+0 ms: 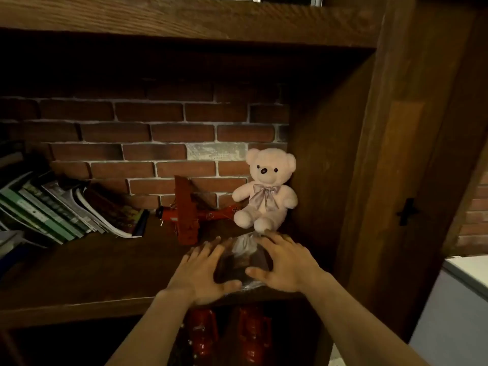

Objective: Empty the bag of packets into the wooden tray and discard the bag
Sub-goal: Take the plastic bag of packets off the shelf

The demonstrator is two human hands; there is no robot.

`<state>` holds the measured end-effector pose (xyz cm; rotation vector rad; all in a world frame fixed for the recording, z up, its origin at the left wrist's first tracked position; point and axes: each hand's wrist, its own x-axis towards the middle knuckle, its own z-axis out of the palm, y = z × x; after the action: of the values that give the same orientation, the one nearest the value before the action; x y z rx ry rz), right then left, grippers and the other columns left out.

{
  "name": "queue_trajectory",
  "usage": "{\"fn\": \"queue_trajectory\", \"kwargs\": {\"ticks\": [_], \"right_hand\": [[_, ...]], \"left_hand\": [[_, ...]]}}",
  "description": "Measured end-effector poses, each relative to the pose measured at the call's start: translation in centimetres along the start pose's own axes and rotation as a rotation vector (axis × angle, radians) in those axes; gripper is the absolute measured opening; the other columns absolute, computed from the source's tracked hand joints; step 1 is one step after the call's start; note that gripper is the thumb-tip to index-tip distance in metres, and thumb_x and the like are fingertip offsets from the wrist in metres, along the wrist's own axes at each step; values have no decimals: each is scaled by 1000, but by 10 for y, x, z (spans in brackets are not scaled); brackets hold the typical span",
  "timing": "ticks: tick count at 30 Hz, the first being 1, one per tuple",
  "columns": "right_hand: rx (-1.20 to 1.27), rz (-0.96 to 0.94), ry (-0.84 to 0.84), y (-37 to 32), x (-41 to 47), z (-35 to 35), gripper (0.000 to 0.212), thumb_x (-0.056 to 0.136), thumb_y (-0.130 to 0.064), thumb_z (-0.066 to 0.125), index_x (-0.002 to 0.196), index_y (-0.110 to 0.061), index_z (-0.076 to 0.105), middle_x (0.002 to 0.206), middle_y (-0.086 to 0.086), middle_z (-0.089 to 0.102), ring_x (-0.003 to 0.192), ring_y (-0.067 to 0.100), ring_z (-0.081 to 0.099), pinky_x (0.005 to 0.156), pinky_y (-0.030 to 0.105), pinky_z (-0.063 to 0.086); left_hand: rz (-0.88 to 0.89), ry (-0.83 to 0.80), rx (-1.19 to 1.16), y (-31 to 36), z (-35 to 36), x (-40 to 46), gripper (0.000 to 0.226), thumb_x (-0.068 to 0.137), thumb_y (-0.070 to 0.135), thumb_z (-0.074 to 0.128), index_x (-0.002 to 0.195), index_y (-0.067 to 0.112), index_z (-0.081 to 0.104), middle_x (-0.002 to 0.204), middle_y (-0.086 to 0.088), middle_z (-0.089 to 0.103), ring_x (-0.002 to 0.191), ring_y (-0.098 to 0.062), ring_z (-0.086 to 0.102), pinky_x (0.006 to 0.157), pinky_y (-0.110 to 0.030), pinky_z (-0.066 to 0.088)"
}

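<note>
A clear plastic bag (241,256) with dark packets inside rests on a dark wooden shelf (92,273), near its front edge. Its gathered top points away from me toward the teddy bear. My left hand (204,270) lies against the bag's left side with fingers spread. My right hand (284,262) lies against its right side, thumb across the bag's near face. Both hands cup the bag; whether they grip it firmly is unclear. No wooden tray is in view.
A pale pink teddy bear (265,192) sits in the shelf's back right corner before a brick wall. A red toy biplane (191,212) stands left of it. Several leaning books (66,207) fill the left. Two red objects (227,336) sit on the shelf below. A white surface (464,270) shows at far right.
</note>
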<state>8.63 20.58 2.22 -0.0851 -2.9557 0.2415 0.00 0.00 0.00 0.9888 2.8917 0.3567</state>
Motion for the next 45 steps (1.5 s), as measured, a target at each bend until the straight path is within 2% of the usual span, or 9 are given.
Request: {"fn": "queue_trajectory", "kwargs": {"ticks": [4, 10, 14, 19, 26, 32, 39, 42, 45], "right_hand": [[73, -45, -55, 3, 2, 21, 90, 75, -81, 53, 151, -38, 29, 162, -7, 31, 143, 28, 37, 108, 51, 43], [27, -104, -145, 9, 1, 45, 87, 64, -72, 70, 141, -41, 42, 155, -11, 38, 139, 23, 42, 111, 50, 41], [-43, -100, -114, 8, -4, 47, 72, 75, -40, 81, 138, -35, 47, 148, -8, 45, 130, 23, 47, 104, 44, 47], [-73, -119, -20, 6, -11, 39, 39, 91, -27, 67, 129, -30, 56, 131, -5, 58, 117, 22, 56, 94, 40, 50], [-23, -114, 73, -2, -18, 23, 19, 102, -26, 50, 114, -24, 64, 116, -2, 62, 103, 23, 62, 78, 35, 46], [70, -129, 149, -4, -20, 3, 12, 99, -27, 49, 102, -26, 60, 107, -2, 64, 92, 24, 64, 77, 46, 54], [72, -134, 248, -7, -15, -38, 13, 102, -25, 43, 111, -24, 52, 106, 3, 66, 88, 31, 64, 70, 43, 50], [107, -137, 290, -11, -14, -56, 14, 101, -21, 47, 113, -21, 53, 107, 2, 65, 90, 29, 65, 71, 43, 51], [183, -178, 340, -20, -18, -72, 31, 102, -49, 45, 117, -23, 52, 107, -1, 67, 88, 23, 64, 68, 40, 51]], "left_hand": [[14, -95, 44, -2, 15, 4, 108, 72, 83, 54, 157, 38, 4, 169, -7, 9, 154, -35, 10, 122, -48, 13], [70, -112, 93, 1, 32, 3, 104, 71, 73, 65, 153, 33, 16, 153, 2, 38, 137, -27, 38, 111, -42, 31], [98, -1, 74, 7, 38, -2, 67, 81, 46, 71, 132, 35, 30, 135, 5, 54, 124, -22, 49, 104, -40, 37], [146, 117, 73, 9, 33, -8, 22, 92, 37, 61, 106, 35, 44, 115, 11, 59, 111, -16, 54, 98, -36, 39], [110, 11, 126, 27, 24, -24, 70, 70, 59, 76, 121, 33, 37, 120, 8, 55, 110, -18, 52, 100, -38, 39], [121, 286, 56, 38, 12, -31, 29, 96, 26, 53, 119, 32, 38, 118, 6, 62, 105, -17, 60, 92, -35, 48], [132, 487, 33, 49, -41, -28, 10, 99, 25, 48, 107, 31, 46, 108, 8, 65, 95, -18, 63, 72, -32, 39], [123, 540, 32, 54, -63, -29, 6, 100, 28, 47, 105, 31, 49, 108, 8, 67, 97, -21, 66, 73, -37, 46], [125, 564, 25, 58, -83, -32, 3, 100, 30, 48, 101, 32, 51, 107, 8, 70, 94, -24, 68, 75, -41, 53]]}}
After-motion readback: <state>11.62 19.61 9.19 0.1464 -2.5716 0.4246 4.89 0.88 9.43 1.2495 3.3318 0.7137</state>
